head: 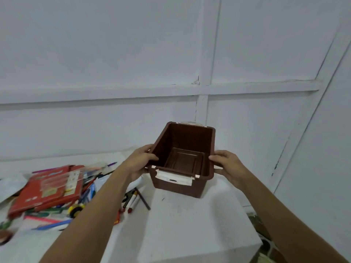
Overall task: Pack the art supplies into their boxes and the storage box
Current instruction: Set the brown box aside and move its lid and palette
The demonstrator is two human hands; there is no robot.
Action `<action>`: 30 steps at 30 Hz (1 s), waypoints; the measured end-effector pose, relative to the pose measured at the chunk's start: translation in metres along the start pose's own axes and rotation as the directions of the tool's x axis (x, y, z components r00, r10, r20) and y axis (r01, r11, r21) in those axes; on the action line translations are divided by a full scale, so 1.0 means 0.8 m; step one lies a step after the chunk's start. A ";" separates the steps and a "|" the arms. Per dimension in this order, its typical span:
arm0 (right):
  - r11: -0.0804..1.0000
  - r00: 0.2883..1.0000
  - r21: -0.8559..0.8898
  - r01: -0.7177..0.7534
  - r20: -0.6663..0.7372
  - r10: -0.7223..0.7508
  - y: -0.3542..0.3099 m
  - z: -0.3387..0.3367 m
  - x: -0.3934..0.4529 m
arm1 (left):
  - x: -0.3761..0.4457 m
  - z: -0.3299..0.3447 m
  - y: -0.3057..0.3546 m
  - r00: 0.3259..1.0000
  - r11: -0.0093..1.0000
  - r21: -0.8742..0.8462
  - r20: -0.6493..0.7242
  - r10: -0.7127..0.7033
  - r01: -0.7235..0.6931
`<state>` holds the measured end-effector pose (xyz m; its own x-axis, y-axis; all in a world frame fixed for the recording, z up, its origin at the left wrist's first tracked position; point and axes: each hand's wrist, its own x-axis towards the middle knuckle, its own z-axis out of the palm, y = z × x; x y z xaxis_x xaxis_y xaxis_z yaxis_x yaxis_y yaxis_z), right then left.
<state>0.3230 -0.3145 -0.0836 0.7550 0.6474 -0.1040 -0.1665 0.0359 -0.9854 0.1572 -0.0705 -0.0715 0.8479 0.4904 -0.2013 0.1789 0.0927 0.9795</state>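
From the head view, you have both hands on the brown storage box, which sits toward the far right part of the white surface, close to the pale wall behind it. Your left hand grips the box's left rim, with its fingers curled over the edge and closed on the plastic. Your right hand does the same on the right rim, thumb reaching inside and the fingers wrapped down the outer wall, clamped on the box. The box is open at the top, tilted slightly toward you, and its ribbed bottom shows with nothing lying in it. A white latch hangs on the near wall.

To your left, well apart from the box, the art supplies lie in a loose heap: red flat boxes stacked on each other, blue pens beside them, a yellow-and-black roll, and markers just beneath your left forearm. A dark pencil lies near the box's left corner.
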 end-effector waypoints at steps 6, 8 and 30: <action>1.000 0.997 -0.004 -0.020 -0.076 0.020 0.020 -0.027 -0.003 | 0.013 0.007 -0.025 0.987 0.986 0.105 0.091 -0.135 0.126; 0.995 0.996 -0.095 -0.042 -0.083 0.034 0.029 -0.036 -0.005 | 0.017 0.009 -0.033 0.984 0.983 0.121 0.100 -0.149 0.136; 0.765 0.982 -0.627 0.145 0.186 -0.034 0.009 -0.094 0.070 | -0.052 0.113 -0.089 0.828 0.869 0.483 -0.527 0.191 0.107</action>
<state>0.4112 -0.3352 -0.1069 0.6292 0.7760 -0.0434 0.3803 -0.3561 -0.8536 0.1542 -0.1759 -0.1335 0.4736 0.8804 0.0249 0.4868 -0.2853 0.8256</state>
